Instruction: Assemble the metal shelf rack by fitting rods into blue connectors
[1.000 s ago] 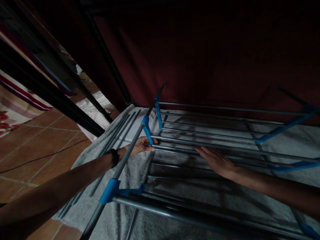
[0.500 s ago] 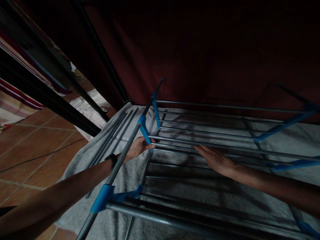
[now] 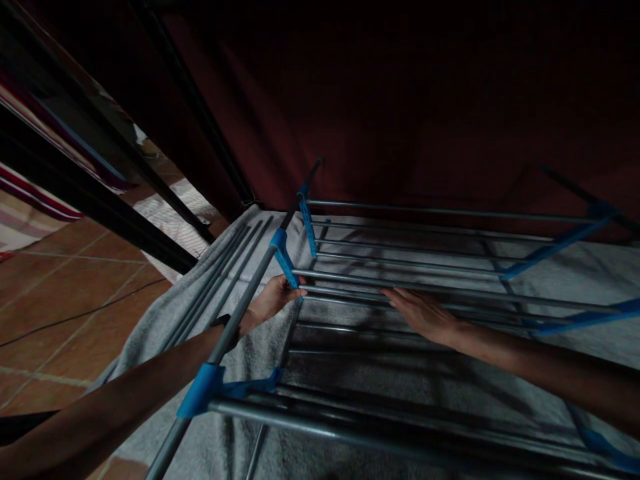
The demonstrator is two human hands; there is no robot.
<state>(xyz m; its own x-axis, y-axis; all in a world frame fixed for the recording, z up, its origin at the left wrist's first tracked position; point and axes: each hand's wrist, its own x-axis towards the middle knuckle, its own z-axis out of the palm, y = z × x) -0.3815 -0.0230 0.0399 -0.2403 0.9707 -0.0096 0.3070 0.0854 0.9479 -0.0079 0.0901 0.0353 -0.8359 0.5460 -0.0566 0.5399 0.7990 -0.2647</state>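
Note:
A shoe-rack-like frame of grey metal tubes (image 3: 345, 420) with blue plastic brackets stands over a grey towel. Around the lower end of a blue bracket (image 3: 285, 259) on the left upright, my left hand (image 3: 273, 300) is closed, thumb and fingers beside the tube ends. My right hand (image 3: 423, 317) has its fingertips on a thin metal tube (image 3: 345, 293) of the same tier, near mid-length. Its fingers look fairly straight and close together; the grip's underside is hidden. A dark band circles my left wrist.
Several loose tubes (image 3: 210, 293) lie on the grey towel (image 3: 150, 393) left of the frame. Dark bed-like posts (image 3: 100, 187) slant past at the left, above a tiled floor (image 3: 65, 287) with a thin cable. A dark red panel (image 3: 400, 133) rises behind.
The view has shifted slightly, so frame and hands appear a little further left. Both hands keep their places on the bracket and tube.

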